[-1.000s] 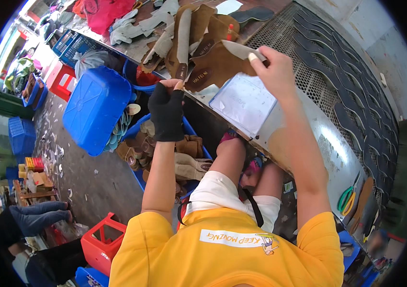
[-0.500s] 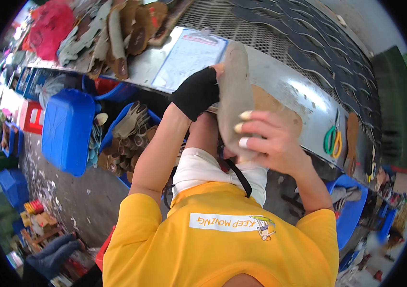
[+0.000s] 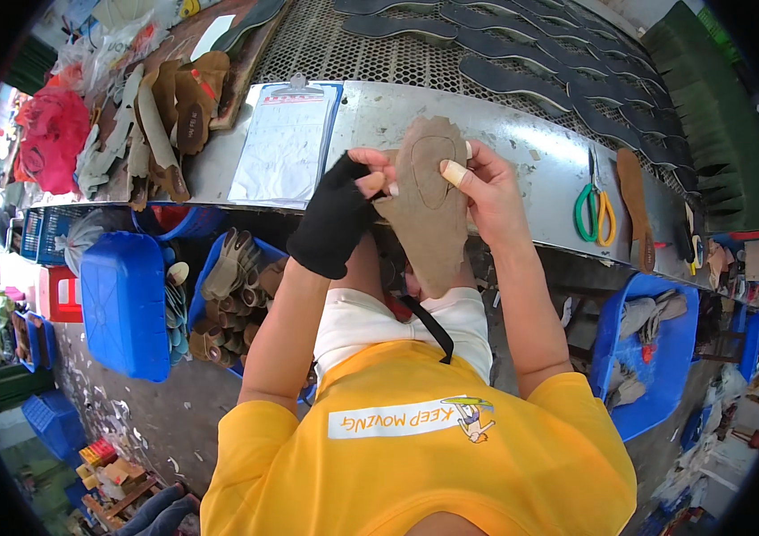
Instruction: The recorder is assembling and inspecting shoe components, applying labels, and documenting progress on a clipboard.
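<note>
A grey-brown insole piece (image 3: pixel 433 210) with ragged edges hangs over the front edge of the metal table, wide end up and narrowing downward. A thin oval outline marks its wide end. My left hand (image 3: pixel 339 210), in a black fingerless glove, pinches its left edge. On the opposite side my right hand (image 3: pixel 487 192) grips the upper edge, its taped thumb lying on the face and the fingers behind. Tape covers several fingertips. Whatever lies behind the piece is mostly hidden.
The metal table (image 3: pixel 531 196) bears a clipboard (image 3: pixel 286 147), scissors (image 3: pixel 594 210) and a brown insole (image 3: pixel 634 205). Dark soles (image 3: pixel 509 80) lie on mesh behind. Leather scraps (image 3: pixel 161 125) pile at left. Blue tubs (image 3: pixel 125 304) stand left, another blue tub (image 3: pixel 656 357) right.
The insole piece has turned to show its outlined face. My right hand has moved from its lower end up to the upper right edge. The head view has shifted, so the table sits differently.
</note>
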